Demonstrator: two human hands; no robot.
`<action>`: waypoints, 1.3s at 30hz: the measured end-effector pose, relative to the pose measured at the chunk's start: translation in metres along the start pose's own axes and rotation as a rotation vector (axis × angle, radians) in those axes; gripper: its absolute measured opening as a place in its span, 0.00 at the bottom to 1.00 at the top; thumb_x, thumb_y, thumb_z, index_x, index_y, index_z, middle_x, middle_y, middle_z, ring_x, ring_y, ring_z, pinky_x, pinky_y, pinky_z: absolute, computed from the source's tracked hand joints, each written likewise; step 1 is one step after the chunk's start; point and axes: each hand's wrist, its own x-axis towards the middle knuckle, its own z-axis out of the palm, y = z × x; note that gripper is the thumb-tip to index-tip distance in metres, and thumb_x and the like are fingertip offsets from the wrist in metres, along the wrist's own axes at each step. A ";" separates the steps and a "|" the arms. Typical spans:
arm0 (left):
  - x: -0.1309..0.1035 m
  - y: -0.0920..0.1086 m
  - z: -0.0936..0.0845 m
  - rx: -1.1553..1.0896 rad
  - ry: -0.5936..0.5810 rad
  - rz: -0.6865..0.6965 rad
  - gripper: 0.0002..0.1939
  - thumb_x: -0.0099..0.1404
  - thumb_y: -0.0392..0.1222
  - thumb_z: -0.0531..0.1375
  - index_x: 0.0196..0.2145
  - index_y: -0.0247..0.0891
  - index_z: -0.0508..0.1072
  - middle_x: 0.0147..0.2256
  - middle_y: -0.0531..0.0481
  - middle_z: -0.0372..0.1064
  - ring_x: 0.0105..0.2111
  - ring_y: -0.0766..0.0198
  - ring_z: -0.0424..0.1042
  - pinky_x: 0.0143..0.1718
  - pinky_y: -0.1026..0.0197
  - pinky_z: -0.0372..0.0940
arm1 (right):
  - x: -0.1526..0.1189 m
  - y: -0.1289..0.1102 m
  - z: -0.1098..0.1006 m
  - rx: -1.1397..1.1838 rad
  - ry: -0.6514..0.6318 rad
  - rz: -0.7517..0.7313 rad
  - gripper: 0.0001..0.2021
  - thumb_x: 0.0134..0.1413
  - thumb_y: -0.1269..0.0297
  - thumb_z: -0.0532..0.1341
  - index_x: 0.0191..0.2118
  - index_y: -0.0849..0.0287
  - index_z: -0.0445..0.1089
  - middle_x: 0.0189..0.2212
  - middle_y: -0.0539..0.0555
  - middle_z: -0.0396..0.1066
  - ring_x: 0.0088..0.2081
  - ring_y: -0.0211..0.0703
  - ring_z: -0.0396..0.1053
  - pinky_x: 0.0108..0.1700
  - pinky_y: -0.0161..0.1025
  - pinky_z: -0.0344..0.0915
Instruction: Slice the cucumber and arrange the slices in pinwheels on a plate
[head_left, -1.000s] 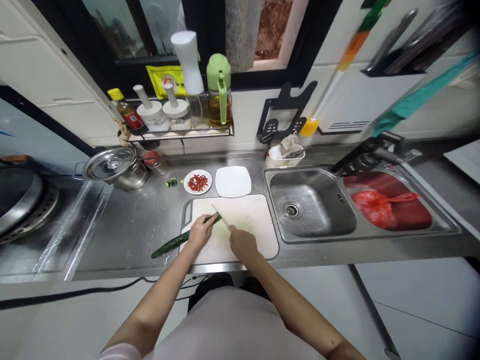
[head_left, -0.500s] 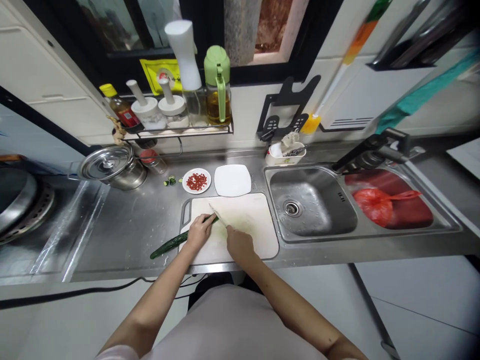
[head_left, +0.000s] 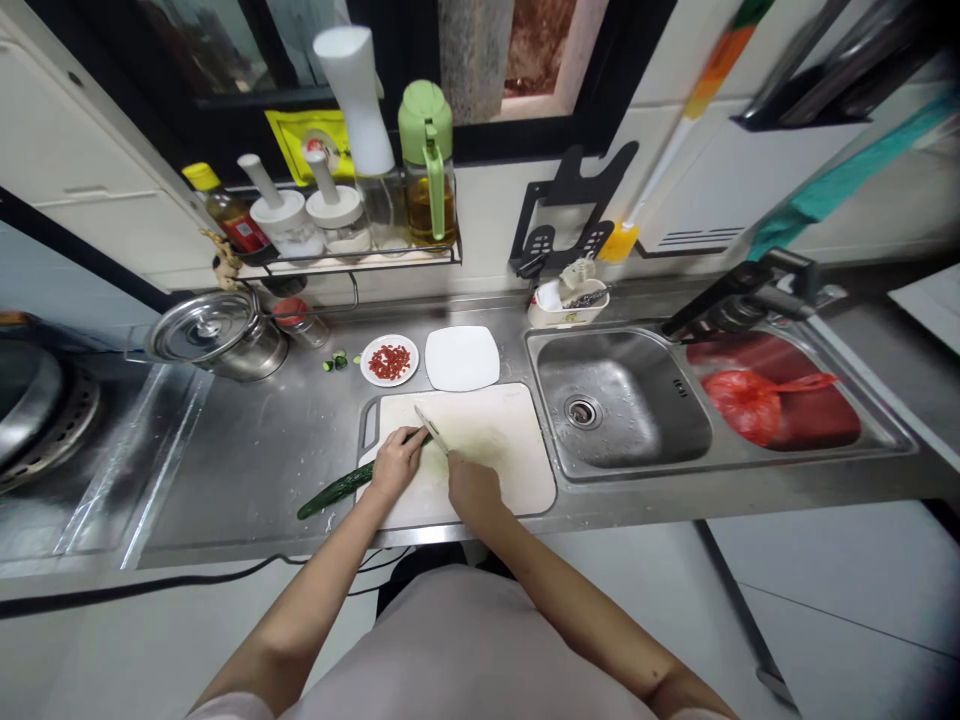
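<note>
A long dark green cucumber (head_left: 334,493) lies slantwise, its right part on the white cutting board (head_left: 517,470) and its left part over the steel counter. My left hand (head_left: 396,463) is closed around it near its right end. In my right hand (head_left: 474,490) is a knife (head_left: 432,430), gripped by the handle, which my fingers hide. The blade points up and left, close by the cucumber's right end and my left fingertips. Whether its edge touches the cucumber I cannot tell. Pale green wet marks show on the board right of the blade.
Behind the board stand a plate of chopped red pieces (head_left: 389,361) and a white square plate (head_left: 462,358). Small green cucumber bits (head_left: 339,360) lie left of them. To the right is a sink (head_left: 622,410); at left, a steel pot (head_left: 217,335). A condiment rack (head_left: 360,262) hangs above.
The knife blade shows more of its flat side now. Both hands stay at the cucumber's right end. The whole view has shifted slightly.
</note>
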 end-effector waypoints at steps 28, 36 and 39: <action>0.001 -0.006 0.000 0.003 -0.056 0.063 0.21 0.68 0.36 0.52 0.56 0.46 0.69 0.46 0.45 0.69 0.45 0.59 0.67 0.47 0.56 0.67 | 0.013 -0.001 -0.010 0.124 -0.091 0.012 0.14 0.59 0.76 0.49 0.48 0.65 0.65 0.35 0.62 0.75 0.40 0.49 0.75 0.40 0.40 0.67; 0.002 -0.009 0.002 -0.005 -0.054 0.083 0.22 0.68 0.36 0.51 0.58 0.47 0.68 0.45 0.45 0.69 0.45 0.60 0.67 0.48 0.56 0.67 | 0.022 0.000 -0.006 0.141 -0.062 -0.002 0.14 0.59 0.77 0.50 0.49 0.64 0.66 0.36 0.61 0.74 0.41 0.48 0.74 0.39 0.38 0.66; 0.002 -0.010 0.002 -0.009 -0.060 0.084 0.22 0.68 0.36 0.51 0.57 0.47 0.68 0.45 0.45 0.69 0.46 0.60 0.67 0.48 0.56 0.67 | 0.023 0.000 -0.005 0.144 -0.068 -0.001 0.15 0.58 0.77 0.50 0.48 0.65 0.67 0.36 0.62 0.74 0.41 0.49 0.74 0.40 0.39 0.66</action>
